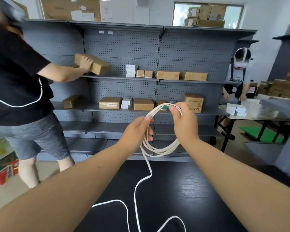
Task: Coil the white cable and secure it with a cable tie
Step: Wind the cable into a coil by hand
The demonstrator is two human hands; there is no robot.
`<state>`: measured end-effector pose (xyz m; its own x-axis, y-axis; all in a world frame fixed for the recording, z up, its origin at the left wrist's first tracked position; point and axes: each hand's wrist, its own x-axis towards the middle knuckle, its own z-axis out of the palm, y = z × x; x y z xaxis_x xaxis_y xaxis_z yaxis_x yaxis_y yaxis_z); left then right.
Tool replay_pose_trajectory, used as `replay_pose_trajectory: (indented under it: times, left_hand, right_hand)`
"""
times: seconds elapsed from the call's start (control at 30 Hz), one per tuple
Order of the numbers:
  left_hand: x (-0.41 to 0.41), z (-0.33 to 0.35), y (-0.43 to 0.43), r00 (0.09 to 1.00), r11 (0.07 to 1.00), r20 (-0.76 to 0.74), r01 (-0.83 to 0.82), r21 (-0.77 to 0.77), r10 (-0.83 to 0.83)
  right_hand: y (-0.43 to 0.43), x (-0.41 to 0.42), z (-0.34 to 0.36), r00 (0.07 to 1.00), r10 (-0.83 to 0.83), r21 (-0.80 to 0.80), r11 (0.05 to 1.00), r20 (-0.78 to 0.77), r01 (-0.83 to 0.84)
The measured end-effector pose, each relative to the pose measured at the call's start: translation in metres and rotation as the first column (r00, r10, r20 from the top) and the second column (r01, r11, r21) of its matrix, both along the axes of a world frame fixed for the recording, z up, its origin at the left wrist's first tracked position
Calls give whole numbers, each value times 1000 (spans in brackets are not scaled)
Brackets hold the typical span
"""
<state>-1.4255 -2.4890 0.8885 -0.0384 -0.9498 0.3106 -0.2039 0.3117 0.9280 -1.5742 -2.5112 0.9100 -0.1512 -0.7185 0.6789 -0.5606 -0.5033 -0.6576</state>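
Observation:
I hold a white cable (159,150) wound into several loops, raised in the air above a black table (182,190). My left hand (137,129) grips the left side of the coil with curled fingers. My right hand (184,121) pinches the top of the loops, where a small green piece (165,107) shows beside the thumb. A loose tail of the cable (136,190) drops from the coil and snakes over the tabletop toward the near edge.
Grey pegboard shelving (124,77) with cardboard boxes stands behind the table. A person in a black shirt (15,77) handles a box at the left. Another person (238,77) stands by a side table (251,116) at the right.

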Motion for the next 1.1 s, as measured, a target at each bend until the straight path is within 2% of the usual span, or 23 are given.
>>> replay_pose_trajectory:
  times: [0.13, 0.2, 0.3, 0.43, 0.6, 0.77, 0.83, 0.87, 0.97, 1.1]
  left_hand:
    - [-17, -1, 4, 992, 987, 28, -123, -107, 127]
    - [-24, 1, 5, 962, 956, 119, -221, -195, 247]
    - [-29, 5, 7, 921, 927, 218, -259, -270, 321]
    - [-29, 12, 10, 861, 918, 371, -231, -322, 347]
    - [-31, 16, 17, 790, 936, 538, -126, -328, 294]
    - [-24, 20, 21, 736, 945, 626, -55, -323, 256]
    - [-19, 21, 23, 738, 960, 638, -45, -277, 218]
    - [-17, 21, 26, 769, 973, 614, -43, -227, 177]
    - [-8, 23, 30, 904, 1000, 428, -8, -18, 15]
    - [14, 22, 25, 952, 969, 256, 112, 219, -167]
  right_hand:
    - [5, -9, -9, 992, -3, 11, 1000, 123, 2]
    - [8, -14, -14, 992, 13, 32, 999, 123, -17]
    - [10, -25, -21, 994, 73, 87, 993, 82, -80]
    - [8, -44, -28, 985, 169, 131, 978, -39, -162]
    - [14, -49, -18, 941, 312, 228, 933, -131, -277]
    - [20, -45, -11, 864, 414, 324, 891, -288, -319]
    - [19, -42, -10, 852, 396, 297, 906, -341, -302]
    - [19, -40, -9, 848, 379, 273, 917, -370, -290]
    - [17, -36, -5, 831, 340, 216, 938, -439, -270]
    - [16, -38, 3, 831, 311, 179, 950, -460, -257]
